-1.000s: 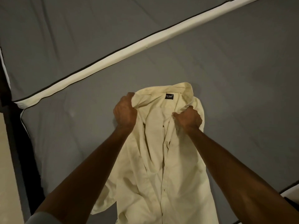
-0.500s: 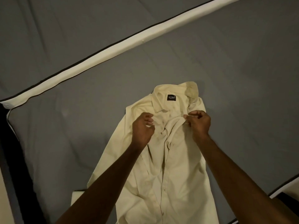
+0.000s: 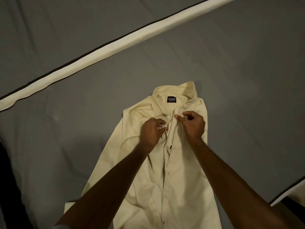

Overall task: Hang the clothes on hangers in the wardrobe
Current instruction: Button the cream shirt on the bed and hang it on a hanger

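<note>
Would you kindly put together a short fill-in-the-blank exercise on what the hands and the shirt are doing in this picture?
1. The cream shirt lies flat on a ____ sheet.
2. The black label sits inside the shirt's ____.
3. The left hand pinches a small white ____ at the shirt's front edge.
4. The right hand pinches the shirt's front just ____ the collar.

Missing words: grey; collar; button; below

Grey sheet (image 3: pixel 231 66) covering the bed, lightly creased. A cream band (image 3: pixel 115 45) edged with a dark line crosses it diagonally; another cream edge (image 3: pixel 295 190) shows at right. Dark gap (image 3: pixel 8 187) at left. Dim, warm light.
</note>
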A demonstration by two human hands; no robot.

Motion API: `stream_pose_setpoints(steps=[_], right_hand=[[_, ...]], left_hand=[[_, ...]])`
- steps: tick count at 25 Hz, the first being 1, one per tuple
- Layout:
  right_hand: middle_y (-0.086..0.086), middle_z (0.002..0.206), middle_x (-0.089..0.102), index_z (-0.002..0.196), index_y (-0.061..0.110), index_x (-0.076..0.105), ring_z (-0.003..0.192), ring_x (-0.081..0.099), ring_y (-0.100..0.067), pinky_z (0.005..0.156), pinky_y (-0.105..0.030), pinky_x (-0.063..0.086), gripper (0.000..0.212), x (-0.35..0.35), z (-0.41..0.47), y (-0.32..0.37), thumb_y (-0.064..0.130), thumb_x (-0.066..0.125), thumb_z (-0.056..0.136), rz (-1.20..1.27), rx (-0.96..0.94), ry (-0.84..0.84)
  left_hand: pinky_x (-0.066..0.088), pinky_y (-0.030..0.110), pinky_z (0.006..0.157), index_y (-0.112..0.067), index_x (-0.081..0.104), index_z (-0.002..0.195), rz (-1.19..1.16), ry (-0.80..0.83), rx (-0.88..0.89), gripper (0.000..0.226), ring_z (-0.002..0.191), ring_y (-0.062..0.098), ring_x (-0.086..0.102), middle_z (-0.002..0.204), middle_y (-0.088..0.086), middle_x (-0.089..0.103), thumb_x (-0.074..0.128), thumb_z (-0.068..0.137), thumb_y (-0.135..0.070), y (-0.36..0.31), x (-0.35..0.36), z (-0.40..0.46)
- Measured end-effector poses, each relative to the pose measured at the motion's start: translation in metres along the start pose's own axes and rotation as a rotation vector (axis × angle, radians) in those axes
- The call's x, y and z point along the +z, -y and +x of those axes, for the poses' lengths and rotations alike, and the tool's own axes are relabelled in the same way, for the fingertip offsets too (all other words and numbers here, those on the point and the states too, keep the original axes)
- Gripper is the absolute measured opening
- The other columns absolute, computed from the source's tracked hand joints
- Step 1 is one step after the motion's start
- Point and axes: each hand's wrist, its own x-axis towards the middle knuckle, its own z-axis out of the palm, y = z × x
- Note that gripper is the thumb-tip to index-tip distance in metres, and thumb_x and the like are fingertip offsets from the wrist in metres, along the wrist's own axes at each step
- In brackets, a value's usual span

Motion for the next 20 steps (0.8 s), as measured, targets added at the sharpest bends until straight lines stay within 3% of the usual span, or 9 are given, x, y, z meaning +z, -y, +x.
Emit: stream_pose_setpoints(steps=[3,6,9,12,16,20], right_hand=[[0.010,0.079,0.075,0.084,0.022,0.079,0.076,0.072,-0.008,0.082,-0.039,0.061,0.019,0.001,0.002,-0.002,0.023,0.093,0.071,0.011,0.003,-0.018],[-0.001,0.074,0.074,0.076,0.005,0.075,0.070,0.071,-0.016,0.079,-0.035,0.061,0.025,-0.012,0.001,0.002,0.005,0.095,0.062,0.328,0.102,0.046],[-0.009,0.073,0.069,0.076,0.000,0.071,0.065,0.063,-0.021,0.068,-0.032,0.057,0.030,-0.039,-0.010,0.004,0.006,0.096,0.061,0.440,0.108,0.091],[-0.014,0.081,0.075,0.083,0.003,0.077,0.068,0.069,-0.026,0.067,-0.035,0.057,0.021,-0.066,-0.023,0.005,0.008,0.093,0.070,0.404,0.014,0.095],[-0.012,0.081,0.073,0.084,0.006,0.075,0.071,0.068,-0.018,0.067,-0.028,0.056,0.013,-0.061,-0.045,0.001,0.004,0.087,0.077,0.296,-0.064,0.192],[-0.001,0.074,0.067,0.082,0.010,0.071,0.068,0.061,-0.010,0.070,-0.027,0.053,0.014,-0.026,-0.062,-0.010,0.004,0.083,0.079,0.211,-0.090,0.219]], left_hand=[[0.056,0.025,0.072,-0.028,0.076,0.087,0.009,-0.046,-0.087,0.017,0.073,0.001,0.062,0.084,-0.014,0.070,0.089,0.076,-0.029,-0.005,0.008,0.002],[0.056,0.025,0.068,-0.026,0.075,0.077,-0.085,-0.020,-0.189,0.018,0.068,0.004,0.065,0.072,-0.014,0.071,0.091,0.072,-0.031,-0.006,0.004,0.008],[0.060,0.028,0.068,-0.014,0.077,0.080,-0.385,0.003,-0.292,0.019,0.067,0.010,0.071,0.072,-0.004,0.075,0.091,0.074,-0.026,-0.006,-0.008,0.010],[0.062,0.032,0.066,0.001,0.074,0.086,-0.581,0.038,-0.342,0.022,0.068,0.022,0.075,0.076,0.012,0.076,0.088,0.080,-0.016,-0.010,-0.017,0.004],[0.062,0.028,0.069,-0.010,0.077,0.091,-0.353,0.037,-0.212,0.020,0.065,0.014,0.073,0.071,0.001,0.074,0.090,0.076,-0.014,-0.010,-0.009,-0.005],[0.062,0.038,0.069,-0.019,0.080,0.086,-0.193,-0.010,-0.103,0.010,0.064,0.007,0.070,0.070,-0.011,0.072,0.080,0.080,-0.011,-0.009,0.004,-0.001]])
